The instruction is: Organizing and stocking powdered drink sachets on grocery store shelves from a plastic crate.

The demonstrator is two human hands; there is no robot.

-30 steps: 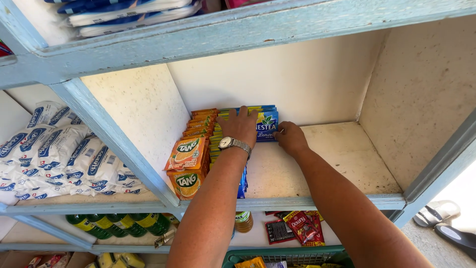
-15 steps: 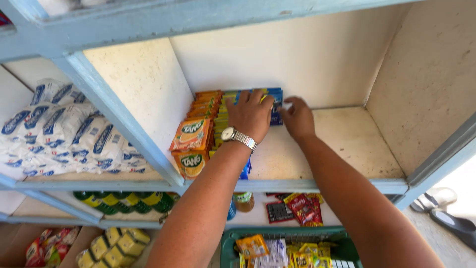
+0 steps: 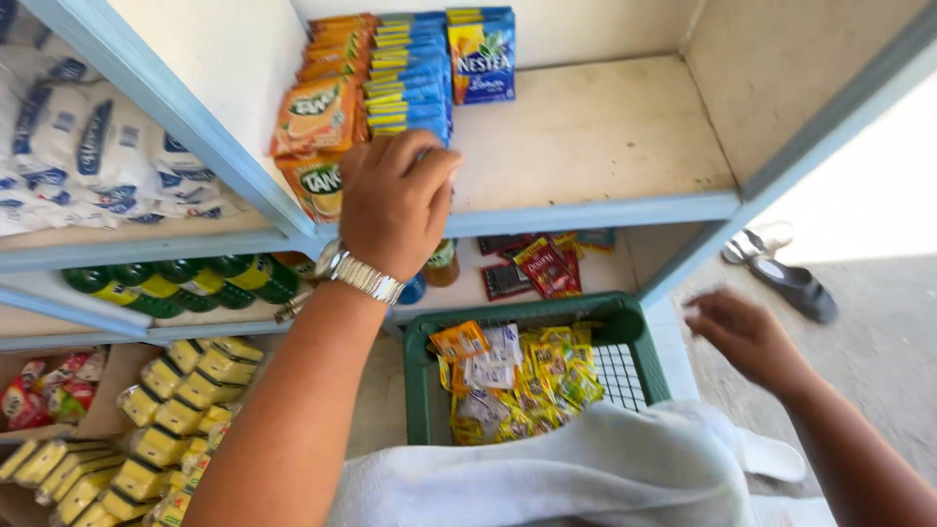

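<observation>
- Blue foil drink-powder sachets (image 3: pixel 410 83) stood in a tight upright row on the pale painted wooden shelf (image 3: pixel 595 146), running from the front edge back toward twelve o'clock, where one larger blue-and-yellow iced-tea packet (image 3: pixel 482 57) faced outward.
- Orange foil juice-powder sachets (image 3: pixel 320 115) formed a second row touching the blue one at its nine o'clock side.
- The left hand (image 3: pixel 395 200), with a silver metal wristwatch (image 3: pixel 359 274) on its wrist, was curled over the front end of the blue row, fingertips bent down onto the nearest sachets; whether it pinched one or only pressed on them I could not tell.
- The right hand (image 3: pixel 744 337) hung loosely spread and empty at four o'clock, well apart from the shelf, beside the green plastic basket (image 3: pixel 639 332) of small yellow sachets (image 3: pixel 532 385).
- Squaring such a row would have gone best, I judged, with a flat palm against the front packet and an even push toward twelve o'clock, so the thin foil did not buckle or fan sideways.
- Care at nine o'clock seemed wise: the orange packets leaned close, and a skewed push could have tipped them off the shelf edge.
</observation>
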